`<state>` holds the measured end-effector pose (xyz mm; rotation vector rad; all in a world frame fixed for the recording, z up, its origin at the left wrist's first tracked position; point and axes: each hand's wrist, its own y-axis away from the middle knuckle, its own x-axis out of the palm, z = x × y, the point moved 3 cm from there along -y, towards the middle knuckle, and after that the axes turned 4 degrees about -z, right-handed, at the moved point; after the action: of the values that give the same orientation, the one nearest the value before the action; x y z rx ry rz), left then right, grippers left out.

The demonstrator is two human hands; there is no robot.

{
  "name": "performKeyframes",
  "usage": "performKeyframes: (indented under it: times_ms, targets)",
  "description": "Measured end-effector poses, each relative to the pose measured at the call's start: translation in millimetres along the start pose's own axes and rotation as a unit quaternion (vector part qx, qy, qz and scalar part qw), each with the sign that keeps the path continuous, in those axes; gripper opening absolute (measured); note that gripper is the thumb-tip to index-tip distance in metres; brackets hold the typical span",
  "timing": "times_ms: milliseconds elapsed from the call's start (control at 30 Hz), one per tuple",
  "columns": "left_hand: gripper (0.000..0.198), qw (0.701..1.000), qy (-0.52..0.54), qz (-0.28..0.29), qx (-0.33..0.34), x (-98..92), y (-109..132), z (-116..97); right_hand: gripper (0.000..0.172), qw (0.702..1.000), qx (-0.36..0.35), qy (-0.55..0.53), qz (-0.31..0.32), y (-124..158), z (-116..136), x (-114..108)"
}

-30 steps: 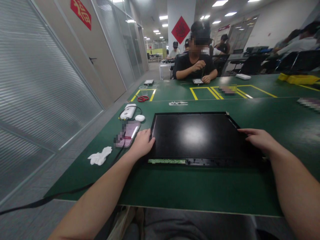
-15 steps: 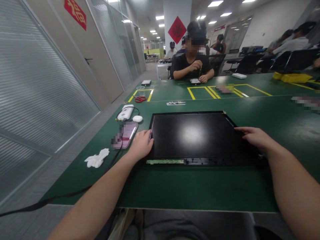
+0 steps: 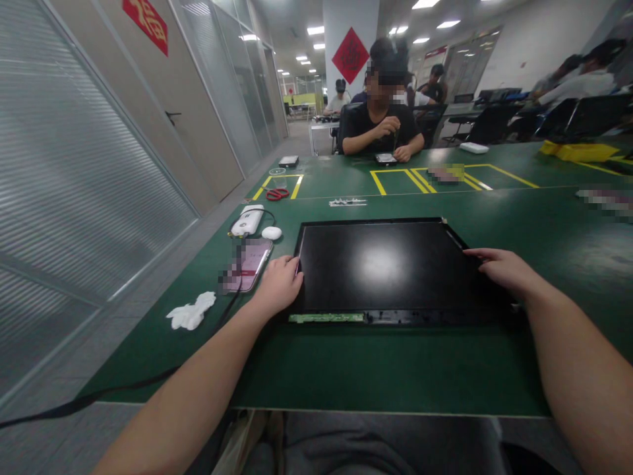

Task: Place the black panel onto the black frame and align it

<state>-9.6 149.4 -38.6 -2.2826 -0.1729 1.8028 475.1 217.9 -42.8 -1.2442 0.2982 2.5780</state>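
Observation:
A large black screen panel (image 3: 386,267) lies flat on the green table (image 3: 376,369) in front of me, with a strip of green circuit board along its near edge. My left hand (image 3: 279,285) grips the panel's left edge, fingers curled around it. At the right edge, my right hand (image 3: 499,269) rests with its fingers closed over the rim.
Left of the panel lie a phone (image 3: 250,262), a white power bank (image 3: 247,221), a small white case (image 3: 271,232), a crumpled white cloth (image 3: 190,312) and a black cable. Red scissors (image 3: 275,193) lie farther back. A person (image 3: 380,122) sits across the table.
Both hands stay on the panel's edges. The view has tilted slightly, so everything sits a little higher in the picture.

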Motion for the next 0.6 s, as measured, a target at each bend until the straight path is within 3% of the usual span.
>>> performKeyframes:
  times_ms: [100, 300, 600]
  targets:
    - [0.046, 0.999, 0.029, -0.005, 0.014, -2.6, -1.1, 0.2, 0.057, 0.999, 0.035, -0.016, -0.009, 2.2, 3.7, -1.6]
    - [0.053, 0.997, 0.070, 0.000, 0.014, -11.2, -3.2, -1.5, 0.049, 1.000, 0.025, 0.004, -0.010, 5.3, 10.7, -4.6]
    - [0.061, 0.969, 0.234, -0.018, -0.078, -14.1, -2.0, 7.8, 0.046, 1.000, 0.017, 0.022, -0.013, 4.8, 11.1, -4.3]
